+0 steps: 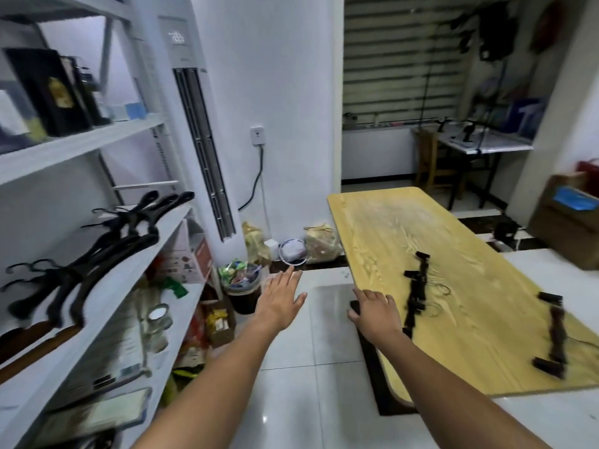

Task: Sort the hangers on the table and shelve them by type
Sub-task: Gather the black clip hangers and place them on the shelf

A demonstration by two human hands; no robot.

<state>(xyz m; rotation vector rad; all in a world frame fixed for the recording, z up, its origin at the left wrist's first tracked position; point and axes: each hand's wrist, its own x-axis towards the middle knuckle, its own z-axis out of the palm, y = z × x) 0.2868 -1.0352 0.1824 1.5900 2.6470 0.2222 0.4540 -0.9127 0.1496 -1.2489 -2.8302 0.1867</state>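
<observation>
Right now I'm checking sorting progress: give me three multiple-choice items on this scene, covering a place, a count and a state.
1. Where do the black hangers lie?
A. shelf
B. floor
C. chair

2. How many clip hangers remain on the table?
A. none
B. two
C. five

3. The left hand is:
A. gripping a hanger
B. open and empty
C. in a fist

Answers: 1 A, they rest on the shelf at left. 2 B, one lies mid-table, one near the right edge. 3 B, its fingers are spread above the floor.
</observation>
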